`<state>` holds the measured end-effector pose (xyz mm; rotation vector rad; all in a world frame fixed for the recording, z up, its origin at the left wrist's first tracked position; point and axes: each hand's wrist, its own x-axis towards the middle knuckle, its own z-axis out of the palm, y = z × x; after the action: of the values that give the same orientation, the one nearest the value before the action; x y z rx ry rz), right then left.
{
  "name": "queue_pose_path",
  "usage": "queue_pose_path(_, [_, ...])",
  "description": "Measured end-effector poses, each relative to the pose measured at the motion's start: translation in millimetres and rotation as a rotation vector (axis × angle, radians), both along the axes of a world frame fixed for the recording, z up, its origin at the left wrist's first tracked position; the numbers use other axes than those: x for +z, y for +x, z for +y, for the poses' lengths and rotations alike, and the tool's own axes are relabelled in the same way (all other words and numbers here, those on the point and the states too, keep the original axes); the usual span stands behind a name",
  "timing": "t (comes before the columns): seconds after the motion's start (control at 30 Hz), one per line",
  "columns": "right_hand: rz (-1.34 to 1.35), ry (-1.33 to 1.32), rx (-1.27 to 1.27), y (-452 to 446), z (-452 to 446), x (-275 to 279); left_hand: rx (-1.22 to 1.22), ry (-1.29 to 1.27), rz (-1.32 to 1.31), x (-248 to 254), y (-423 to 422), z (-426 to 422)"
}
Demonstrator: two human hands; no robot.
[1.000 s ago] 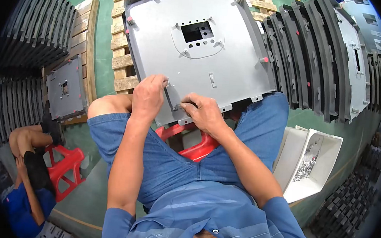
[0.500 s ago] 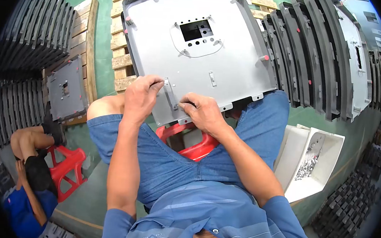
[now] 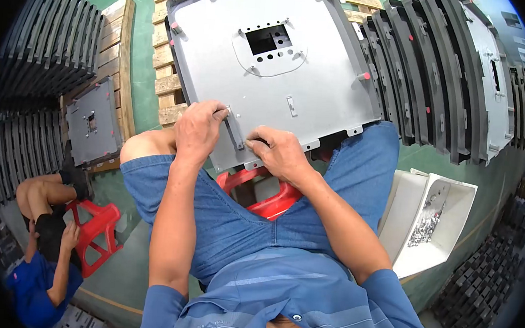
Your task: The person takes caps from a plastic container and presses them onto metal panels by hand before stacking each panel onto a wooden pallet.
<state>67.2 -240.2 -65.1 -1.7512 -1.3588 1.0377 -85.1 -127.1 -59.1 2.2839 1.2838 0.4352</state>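
Observation:
A large grey metal panel (image 3: 335, 102) lies in front of me, its near edge over my lap. It has a rectangular cut-out (image 3: 263, 43) ringed by small holes, and red-capped posts (image 3: 364, 76) along its sides. A narrow metal strip (image 3: 234, 128) runs along the panel's near left part. My left hand (image 3: 197, 131) is closed at the strip's far end, thumb and fingers pinched together. Close to its near end, my right hand (image 3: 280, 155) is also pinched. Whatever is between the fingertips of either hand is too small or hidden to name.
Right of my knee stands a white bin (image 3: 438, 239) of small metal parts. Grey panels (image 3: 432, 79) stand in a row at right, with more stacked at left (image 3: 51, 30). Wooden pallets (image 3: 169, 86) lie beyond. A co-worker (image 3: 44, 270) sits at lower left beside a red stool (image 3: 97, 231).
My left hand has shifted slightly right and up along the strip. My right hand stays almost in place. The co-worker's arm at lower left has moved.

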Motion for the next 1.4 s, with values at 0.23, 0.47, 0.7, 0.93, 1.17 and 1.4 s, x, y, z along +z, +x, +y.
queue_pose_path(0.23, [-0.007,0.001,0.009,0.3,-0.1,0.9,-0.034,0.07,0.051,0.3,2.9,-1.0])
queue_pose_path(0.47, [-0.009,0.037,0.014,0.4,0.1,-1.5,-0.083,0.146,0.08,1.2,6.0,-3.7])
queue_pose_path(0.7, [-0.006,0.053,0.013,0.2,0.2,-1.5,-0.105,0.21,0.125,-1.4,8.8,-5.6])
queue_pose_path(0.93, [-0.027,0.041,0.018,-0.3,0.4,-2.7,-0.133,0.349,0.235,-10.2,10.1,-4.7])
queue_pose_path(1.17, [-0.03,0.035,0.028,-0.6,0.5,-1.8,-0.18,0.422,0.335,-14.3,13.6,-6.1])
queue_pose_path(1.4, [-0.045,0.032,0.031,-1.1,0.1,-1.8,-0.162,0.431,0.34,-16.8,17.3,-6.0])
